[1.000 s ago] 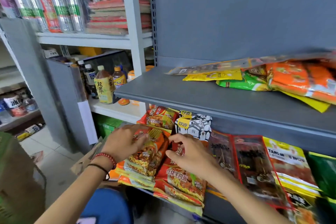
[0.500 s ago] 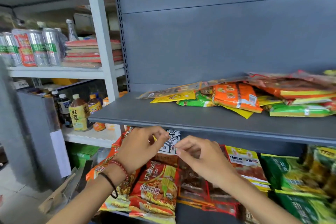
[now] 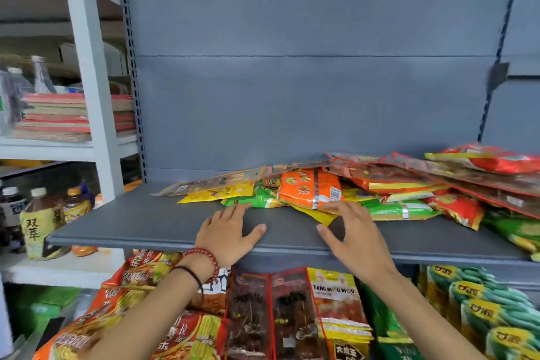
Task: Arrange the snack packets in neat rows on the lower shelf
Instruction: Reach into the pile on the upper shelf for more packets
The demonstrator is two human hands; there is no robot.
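I record left hand (image 3: 230,231) and right hand (image 3: 353,237) over the grey shelf (image 3: 146,222), fingers spread, holding nothing. Below it snack packets (image 3: 292,310) stand in rows; the heap (image 3: 309,190) on it lies unsorted.

Loose packets heaped on the upper board, packed rows beneath it.

On the grey metal shelf board (image 3: 140,222), a heap of flat foil snack packets (image 3: 394,184) lies toward the back and right, an orange plastic packet (image 3: 309,188) at its front. The left hand (image 3: 228,231) rests on the board before the heap; the right hand (image 3: 353,234) is beside it, fingertips at the orange packet's near edge. Below stand rows of printed snack packets (image 3: 339,310). Left, a white metal rack (image 3: 87,67) carries plastic tea bottles (image 3: 36,222) under a stack of flat red boxes (image 3: 55,117).
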